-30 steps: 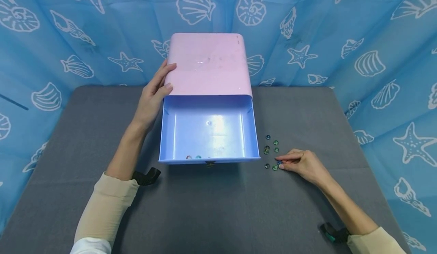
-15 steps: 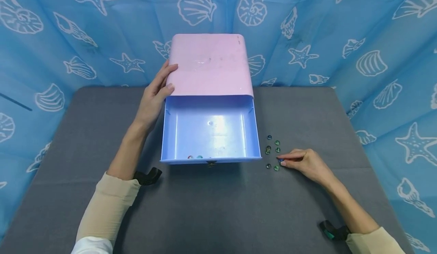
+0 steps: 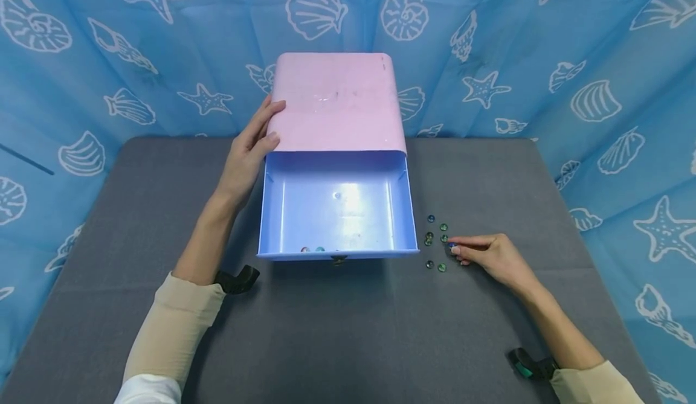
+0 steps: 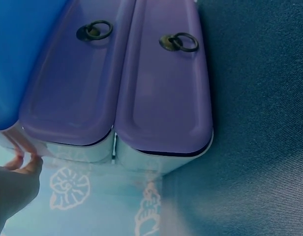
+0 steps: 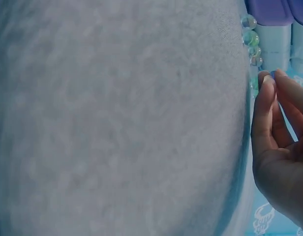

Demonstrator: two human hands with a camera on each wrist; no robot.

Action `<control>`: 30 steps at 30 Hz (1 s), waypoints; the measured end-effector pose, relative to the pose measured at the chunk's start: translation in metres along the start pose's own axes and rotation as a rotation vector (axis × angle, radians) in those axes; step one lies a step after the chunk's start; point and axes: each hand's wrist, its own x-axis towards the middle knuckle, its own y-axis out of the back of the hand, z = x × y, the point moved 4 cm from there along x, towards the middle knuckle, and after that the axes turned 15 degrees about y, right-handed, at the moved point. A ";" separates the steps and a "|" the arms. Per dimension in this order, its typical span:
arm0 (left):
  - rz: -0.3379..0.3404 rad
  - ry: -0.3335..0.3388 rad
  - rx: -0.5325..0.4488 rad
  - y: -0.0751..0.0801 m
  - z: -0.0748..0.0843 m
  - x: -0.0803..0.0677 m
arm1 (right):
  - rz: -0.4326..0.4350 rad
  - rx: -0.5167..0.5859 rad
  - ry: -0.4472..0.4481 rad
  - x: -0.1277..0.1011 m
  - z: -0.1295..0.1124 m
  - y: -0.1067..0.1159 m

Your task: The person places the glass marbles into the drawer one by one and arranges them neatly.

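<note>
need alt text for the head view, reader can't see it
A right hand pinches a blue marble near other marbles on a gray table. The left hand grips a pink drawer unit whose blue drawer stands open.

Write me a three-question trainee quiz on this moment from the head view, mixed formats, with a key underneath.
1. Multiple choice: What colour is the marble pinched by the right hand?
A) Red
B) Blue
C) Yellow

2. True or false: The open drawer has loose marbles inside it.

3. Fill in: The left hand touches the ____ box.

Key: 1. B; 2. True, near the front wall; 3. pink
</note>
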 end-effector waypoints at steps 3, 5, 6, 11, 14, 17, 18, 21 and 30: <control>-0.002 -0.003 0.000 0.000 0.001 0.001 | 0.024 0.008 0.015 0.002 -0.003 0.001; -0.003 -0.001 -0.002 0.000 0.002 0.000 | 0.032 0.012 0.025 0.003 -0.006 0.002; -0.004 0.000 -0.004 0.000 0.002 0.000 | 0.035 0.010 0.028 0.003 -0.007 0.003; -0.003 0.014 -0.012 0.000 0.002 -0.001 | 0.045 0.009 0.042 0.007 -0.015 0.005; 0.002 0.020 -0.015 0.000 0.002 -0.001 | 0.050 0.008 0.049 0.009 -0.020 0.005; 0.005 0.020 -0.014 0.000 0.002 -0.002 | 0.054 0.006 0.054 0.011 -0.026 0.006; 0.004 0.018 -0.013 0.001 0.002 -0.002 | 0.055 0.002 0.056 0.012 -0.028 0.007; 0.001 0.014 -0.009 0.001 0.000 -0.002 | 0.055 -0.015 0.078 0.016 -0.035 0.008; -0.003 0.002 -0.004 0.000 0.000 -0.001 | 0.067 -0.045 0.134 0.026 -0.052 0.015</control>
